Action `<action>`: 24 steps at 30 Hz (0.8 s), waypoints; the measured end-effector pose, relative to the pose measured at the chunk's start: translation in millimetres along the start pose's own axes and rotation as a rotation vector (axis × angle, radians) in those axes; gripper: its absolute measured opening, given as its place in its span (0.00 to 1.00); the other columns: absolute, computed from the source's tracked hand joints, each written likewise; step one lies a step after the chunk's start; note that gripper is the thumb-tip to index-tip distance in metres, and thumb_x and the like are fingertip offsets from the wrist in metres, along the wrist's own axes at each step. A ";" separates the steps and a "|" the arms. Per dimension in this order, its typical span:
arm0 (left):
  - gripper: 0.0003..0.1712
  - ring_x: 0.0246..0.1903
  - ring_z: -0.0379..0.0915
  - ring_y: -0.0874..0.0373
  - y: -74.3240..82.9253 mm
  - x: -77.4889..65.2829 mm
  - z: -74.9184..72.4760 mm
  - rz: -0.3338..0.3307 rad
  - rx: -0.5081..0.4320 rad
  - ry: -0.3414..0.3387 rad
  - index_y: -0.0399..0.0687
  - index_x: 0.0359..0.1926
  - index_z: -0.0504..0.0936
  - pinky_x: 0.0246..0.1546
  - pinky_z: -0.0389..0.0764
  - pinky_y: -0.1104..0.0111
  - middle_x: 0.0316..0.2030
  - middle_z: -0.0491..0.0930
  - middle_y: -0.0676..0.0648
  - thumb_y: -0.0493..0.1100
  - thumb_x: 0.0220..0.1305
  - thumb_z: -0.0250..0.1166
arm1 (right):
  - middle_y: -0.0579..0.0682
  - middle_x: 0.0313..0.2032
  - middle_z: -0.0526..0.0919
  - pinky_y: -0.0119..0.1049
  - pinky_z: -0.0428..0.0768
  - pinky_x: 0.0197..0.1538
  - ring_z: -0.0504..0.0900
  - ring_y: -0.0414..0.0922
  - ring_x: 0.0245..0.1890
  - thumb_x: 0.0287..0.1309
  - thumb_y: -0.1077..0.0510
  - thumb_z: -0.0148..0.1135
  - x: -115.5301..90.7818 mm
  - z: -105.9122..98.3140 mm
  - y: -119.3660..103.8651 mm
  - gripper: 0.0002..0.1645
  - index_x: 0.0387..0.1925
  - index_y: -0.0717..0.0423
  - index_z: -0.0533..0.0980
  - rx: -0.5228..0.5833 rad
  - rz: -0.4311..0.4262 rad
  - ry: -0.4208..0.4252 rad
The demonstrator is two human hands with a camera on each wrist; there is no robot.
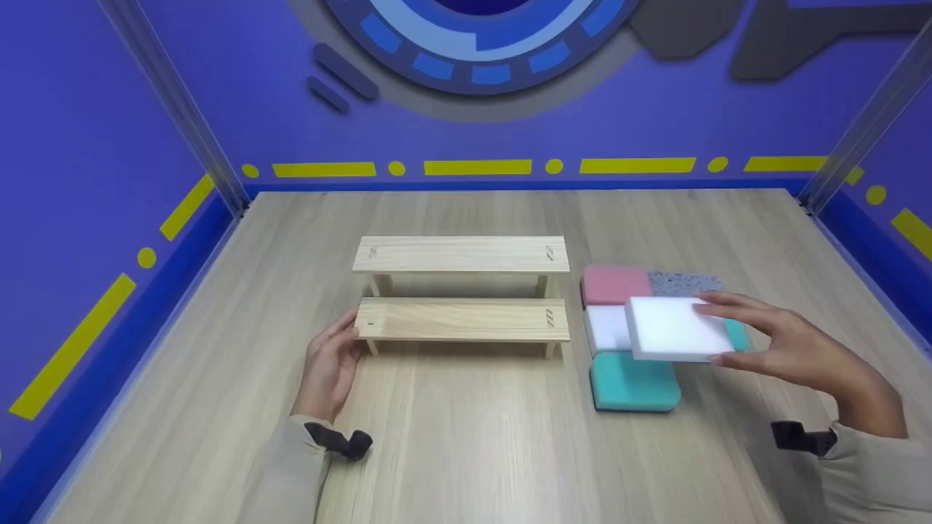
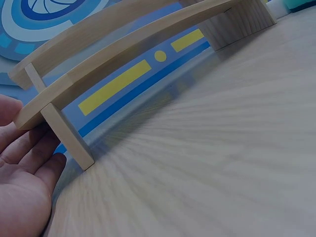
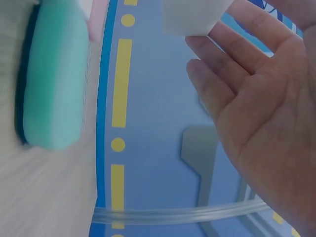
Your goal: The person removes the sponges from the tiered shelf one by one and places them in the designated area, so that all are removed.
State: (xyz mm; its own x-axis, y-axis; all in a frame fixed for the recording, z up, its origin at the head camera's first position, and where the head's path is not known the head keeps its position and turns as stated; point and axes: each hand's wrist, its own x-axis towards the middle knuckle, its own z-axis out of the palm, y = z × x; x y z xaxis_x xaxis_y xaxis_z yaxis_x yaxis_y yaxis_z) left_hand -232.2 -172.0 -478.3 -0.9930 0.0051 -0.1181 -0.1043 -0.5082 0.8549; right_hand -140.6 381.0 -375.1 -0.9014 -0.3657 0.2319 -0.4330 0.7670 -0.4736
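Note:
A two-step wooden rack [image 1: 464, 320] stands on the table. My left hand [image 1: 329, 364] grips the left end of its lower board; in the left wrist view the thumb lies at the board's end and the fingers [image 2: 37, 153] reach underneath by the leg. My right hand [image 1: 794, 346] holds a white sponge block [image 1: 677, 327] by its right end, thumb on the near side. That block hangs above a group of sponges: a pink one [image 1: 616, 284], a speckled grey one [image 1: 684, 282], another white one [image 1: 606, 327] and a teal one [image 1: 635, 382]. A further teal piece [image 1: 737, 335] is mostly hidden.
Blue panels with yellow marks [image 1: 477, 167] wall the wood-grain table [image 1: 466, 444] at the back and both sides. Metal corner posts [image 1: 175, 109] stand at the back corners. Black wrist cameras [image 1: 341, 440] are strapped over both sleeves.

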 end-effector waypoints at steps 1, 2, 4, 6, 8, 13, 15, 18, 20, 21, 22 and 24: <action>0.31 0.71 0.52 0.47 -0.2 0.0 -0.1 -0.001 0.001 -0.001 0.27 0.69 0.54 0.71 0.60 0.65 0.72 0.52 0.35 0.26 0.65 0.45 | 0.15 0.62 0.57 0.07 0.58 0.48 0.49 0.12 0.61 0.46 0.57 0.74 -1.4 -0.8 1.5 0.40 0.64 0.50 0.72 0.004 0.009 -0.004; 0.31 0.71 0.52 0.47 -0.5 0.0 -0.2 -0.004 0.000 0.002 0.27 0.69 0.54 0.71 0.60 0.65 0.72 0.52 0.35 0.26 0.65 0.45 | 0.15 0.62 0.57 0.07 0.59 0.48 0.50 0.11 0.60 0.47 0.57 0.74 -2.9 -1.3 3.2 0.39 0.64 0.50 0.71 0.010 0.018 -0.010; 0.31 0.71 0.52 0.47 -0.8 0.1 -0.3 -0.006 0.001 0.003 0.28 0.70 0.55 0.70 0.61 0.66 0.72 0.52 0.35 0.26 0.66 0.45 | 0.16 0.62 0.58 0.06 0.60 0.48 0.51 0.11 0.60 0.47 0.58 0.74 -5.5 -2.0 6.8 0.39 0.63 0.52 0.72 0.031 0.030 -0.017; 0.31 0.71 0.52 0.47 -0.8 0.5 -0.4 -0.003 0.005 -0.001 0.27 0.70 0.54 0.71 0.60 0.66 0.73 0.52 0.35 0.26 0.66 0.45 | 0.17 0.62 0.59 0.06 0.60 0.48 0.52 0.11 0.59 0.47 0.59 0.73 -8.3 -2.3 10.6 0.39 0.63 0.53 0.72 0.065 0.050 -0.026; 0.31 0.71 0.52 0.47 -0.7 0.9 -0.4 0.001 -0.001 -0.004 0.27 0.70 0.54 0.72 0.59 0.65 0.73 0.51 0.35 0.26 0.66 0.44 | 0.16 0.62 0.58 0.06 0.59 0.49 0.51 0.11 0.58 0.48 0.58 0.73 -11.0 -2.3 14.4 0.39 0.63 0.52 0.71 0.074 0.082 -0.038; 0.31 0.72 0.51 0.48 0.1 1.4 0.2 0.005 -0.013 -0.014 0.26 0.69 0.53 0.72 0.58 0.64 0.73 0.50 0.35 0.25 0.66 0.44 | 0.13 0.60 0.57 0.05 0.55 0.50 0.51 0.09 0.56 0.48 0.58 0.73 -18.8 -4.2 23.9 0.39 0.64 0.53 0.71 0.083 0.126 -0.059; 0.31 0.72 0.51 0.47 0.3 1.3 0.2 0.003 -0.011 -0.013 0.26 0.69 0.53 0.72 0.59 0.64 0.73 0.49 0.34 0.25 0.66 0.44 | 0.13 0.60 0.56 0.05 0.57 0.49 0.51 0.09 0.55 0.48 0.59 0.73 -22.3 -5.7 27.6 0.39 0.64 0.54 0.70 0.088 0.137 -0.066; 0.30 0.72 0.51 0.47 0.2 0.9 0.3 0.001 -0.013 -0.006 0.26 0.69 0.53 0.71 0.60 0.65 0.73 0.50 0.34 0.25 0.66 0.45 | 0.11 0.59 0.55 0.05 0.57 0.48 0.50 0.08 0.54 0.48 0.57 0.73 -27.2 -7.0 33.0 0.40 0.65 0.54 0.70 0.081 0.167 -0.084; 0.30 0.72 0.51 0.48 0.0 0.7 0.3 -0.001 -0.016 -0.002 0.26 0.69 0.54 0.71 0.61 0.66 0.73 0.51 0.34 0.25 0.66 0.45 | 0.10 0.58 0.54 0.05 0.57 0.47 0.49 0.07 0.53 0.48 0.56 0.73 -30.5 -7.2 36.6 0.41 0.65 0.53 0.69 0.077 0.198 -0.101; 0.30 0.72 0.51 0.48 -0.2 0.6 0.2 -0.002 -0.016 -0.002 0.26 0.69 0.54 0.71 0.61 0.66 0.73 0.51 0.34 0.25 0.66 0.45 | 0.09 0.57 0.54 0.05 0.56 0.49 0.48 0.07 0.52 0.48 0.55 0.72 -32.0 -6.6 38.5 0.41 0.65 0.53 0.69 0.076 0.210 -0.110; 0.30 0.72 0.51 0.48 -0.2 0.5 0.0 -0.002 -0.015 -0.003 0.26 0.69 0.53 0.71 0.61 0.66 0.73 0.51 0.34 0.25 0.66 0.45 | 0.08 0.57 0.53 0.04 0.55 0.49 0.48 0.07 0.52 0.49 0.55 0.72 -33.2 -6.1 40.3 0.41 0.65 0.53 0.69 0.078 0.220 -0.117; 0.31 0.72 0.51 0.48 0.0 0.4 -0.4 -0.003 -0.013 -0.005 0.26 0.69 0.53 0.71 0.60 0.66 0.73 0.50 0.35 0.25 0.66 0.45 | 0.07 0.55 0.53 0.04 0.53 0.50 0.47 0.06 0.52 0.48 0.54 0.73 -35.4 -5.1 43.6 0.41 0.65 0.54 0.68 0.077 0.234 -0.129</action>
State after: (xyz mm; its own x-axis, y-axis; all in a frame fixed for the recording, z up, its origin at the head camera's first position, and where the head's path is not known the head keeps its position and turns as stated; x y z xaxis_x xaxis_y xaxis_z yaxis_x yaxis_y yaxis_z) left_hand -232.5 -172.4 -478.6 -0.9929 0.0104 -0.1181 -0.1063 -0.5196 0.8478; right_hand -127.5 430.1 -399.6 -0.9679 -0.2513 0.0005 -0.2076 0.7982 -0.5656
